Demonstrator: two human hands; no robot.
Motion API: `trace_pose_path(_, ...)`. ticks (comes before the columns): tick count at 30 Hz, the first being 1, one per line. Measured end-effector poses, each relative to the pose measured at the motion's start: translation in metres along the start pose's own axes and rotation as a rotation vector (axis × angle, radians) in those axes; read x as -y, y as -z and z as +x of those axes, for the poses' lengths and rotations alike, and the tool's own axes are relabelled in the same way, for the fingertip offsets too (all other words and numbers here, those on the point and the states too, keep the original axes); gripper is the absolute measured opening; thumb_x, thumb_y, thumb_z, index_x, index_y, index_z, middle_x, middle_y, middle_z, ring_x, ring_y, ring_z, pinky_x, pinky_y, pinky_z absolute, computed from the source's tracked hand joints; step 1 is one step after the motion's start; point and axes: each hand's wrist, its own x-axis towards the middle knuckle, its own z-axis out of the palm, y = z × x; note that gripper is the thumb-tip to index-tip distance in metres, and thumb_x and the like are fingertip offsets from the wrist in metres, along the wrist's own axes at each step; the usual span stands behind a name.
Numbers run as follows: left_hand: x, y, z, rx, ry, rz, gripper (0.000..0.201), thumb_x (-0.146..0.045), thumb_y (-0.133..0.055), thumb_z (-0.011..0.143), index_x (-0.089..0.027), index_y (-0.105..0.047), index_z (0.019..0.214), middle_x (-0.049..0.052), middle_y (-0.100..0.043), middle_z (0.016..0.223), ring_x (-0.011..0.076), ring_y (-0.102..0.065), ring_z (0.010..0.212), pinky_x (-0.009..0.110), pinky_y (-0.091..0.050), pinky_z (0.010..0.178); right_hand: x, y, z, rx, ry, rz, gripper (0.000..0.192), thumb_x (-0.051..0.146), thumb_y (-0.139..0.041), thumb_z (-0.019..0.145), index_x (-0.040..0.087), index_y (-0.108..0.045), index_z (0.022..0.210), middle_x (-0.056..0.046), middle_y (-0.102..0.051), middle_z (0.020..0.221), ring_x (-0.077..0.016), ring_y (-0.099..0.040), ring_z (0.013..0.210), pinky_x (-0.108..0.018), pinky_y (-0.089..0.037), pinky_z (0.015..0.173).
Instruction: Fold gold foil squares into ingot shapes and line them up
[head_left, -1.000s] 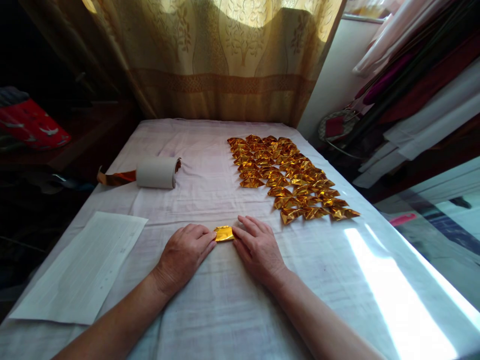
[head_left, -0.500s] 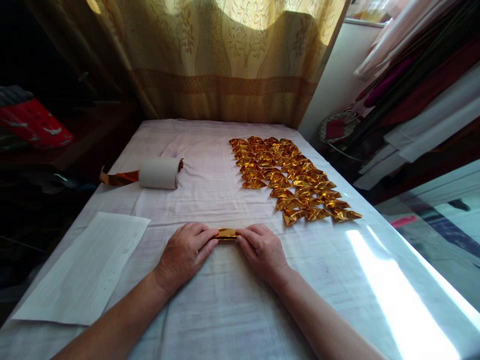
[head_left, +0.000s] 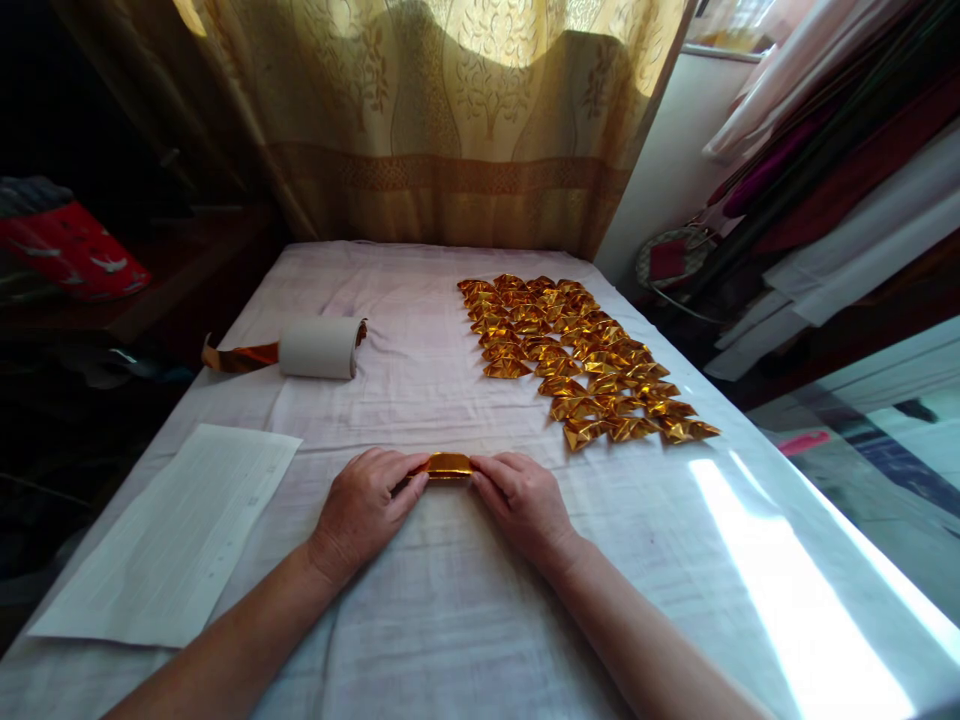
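A narrow folded strip of gold foil paper [head_left: 449, 465] lies crosswise between my two hands, low over the cloth-covered table [head_left: 420, 600]. My left hand [head_left: 367, 502] pinches its left end between thumb and fingers. At the other end my right hand [head_left: 525, 502] grips it the same way, so only the shiny middle of the strip shows. Beyond my right hand, several folded gold foil ingots [head_left: 585, 360] sit in close rows on the cloth.
A grey-white roll [head_left: 318, 348] with gold foil sticking out at both ends lies at the back left. Nearer on the left is a white printed sheet [head_left: 172, 540]. A patterned curtain [head_left: 465, 130] hangs behind the table, and clothes [head_left: 847, 220] hang at the right.
My left hand has shifted slightly left along the strip, and a little more of the gold foil shows between my hands. My right hand has hardly moved.
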Motion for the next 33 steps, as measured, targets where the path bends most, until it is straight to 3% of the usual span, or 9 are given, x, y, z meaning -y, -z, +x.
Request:
trace_pose_path(8, -0.0011, -0.0012, -0.0001, -0.027, -0.016, 0.056, 0.023, -0.025, -0.053, 0.093, -0.019, -0.074, 0.099, 0.004, -0.077, 0.088, 0.0192, -0.070, 0.078, 0.032, -0.054, 0.073, 0.0034, 0.0003, 0.0019, -0.015, 0.022, -0.006, 0.023, 0.023, -0.054, 0.093, 0.021, -0.074, 0.105, -0.007, -0.075, 0.090, -0.0181, -0.068, 0.080, -0.027, -0.051, 0.074)
trace_pose_path(17, -0.0057, -0.0001, 0.0008, -0.029, 0.033, 0.102, 0.022, -0.029, -0.054, 0.091, -0.018, -0.072, 0.100, 0.004, -0.077, 0.087, 0.0198, -0.070, 0.077, 0.031, -0.054, 0.072, 0.0059, 0.0020, 0.0027, -0.084, -0.080, 0.168, 0.026, 0.018, -0.052, 0.088, 0.021, -0.077, 0.093, -0.004, -0.075, 0.079, -0.0164, -0.069, 0.072, -0.026, -0.051, 0.069)
trace_pose_path(25, -0.0072, 0.0020, -0.0001, -0.060, 0.099, -0.040, 0.018, -0.032, -0.057, 0.091, -0.022, -0.072, 0.090, 0.000, -0.075, 0.081, 0.0149, -0.068, 0.069, 0.025, -0.051, 0.066, 0.0096, 0.0039, 0.0040, -0.073, -0.149, 0.155, 0.018, 0.023, -0.060, 0.085, 0.022, -0.077, 0.090, -0.004, -0.077, 0.083, -0.0178, -0.071, 0.074, -0.026, -0.052, 0.070)
trace_pose_path(33, -0.0093, 0.0025, 0.0003, -0.068, 0.125, -0.073, 0.021, -0.033, -0.057, 0.091, -0.022, -0.073, 0.085, -0.001, -0.074, 0.074, 0.0138, -0.067, 0.064, 0.023, -0.049, 0.062, 0.0066, 0.0061, 0.0045, -0.049, -0.230, 0.085, 0.022, 0.024, -0.056, 0.085, 0.023, -0.076, 0.095, -0.003, -0.077, 0.085, -0.0176, -0.070, 0.074, -0.026, -0.051, 0.069)
